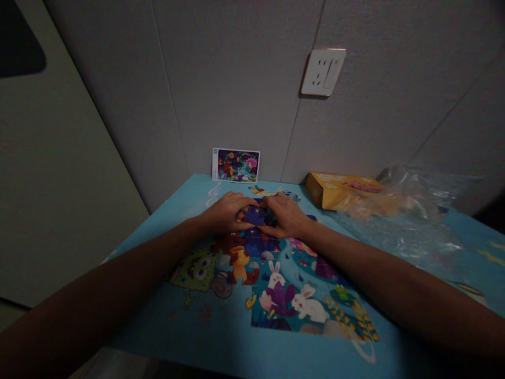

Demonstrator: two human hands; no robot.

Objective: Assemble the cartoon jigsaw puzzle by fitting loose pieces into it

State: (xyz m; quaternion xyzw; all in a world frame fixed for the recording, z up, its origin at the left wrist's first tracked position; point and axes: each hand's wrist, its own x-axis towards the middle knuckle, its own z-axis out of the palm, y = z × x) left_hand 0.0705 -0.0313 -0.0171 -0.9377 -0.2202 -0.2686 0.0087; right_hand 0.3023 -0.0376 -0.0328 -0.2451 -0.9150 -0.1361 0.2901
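Grey panelled wall [236,79] fills twelve o'clock above a blue printed table [213,339]. At six lies a jigsaw [286,273]; at three, a clear plastic bag [410,226] overlaps a yellow box [329,190]. Near centre, left hand [226,213] and right hand [290,217] flank a dark-blue piece [255,216], thumbs and forefingers parted. Uneven pressure could buckle its joints; the right forearm [374,273], crossing the edge, might drag pieces askew.

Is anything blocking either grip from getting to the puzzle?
No, nothing visible is in the way: the left grip and right grip are at the puzzle's dark blue part. The yellow box and clear plastic bag lie off to the right.
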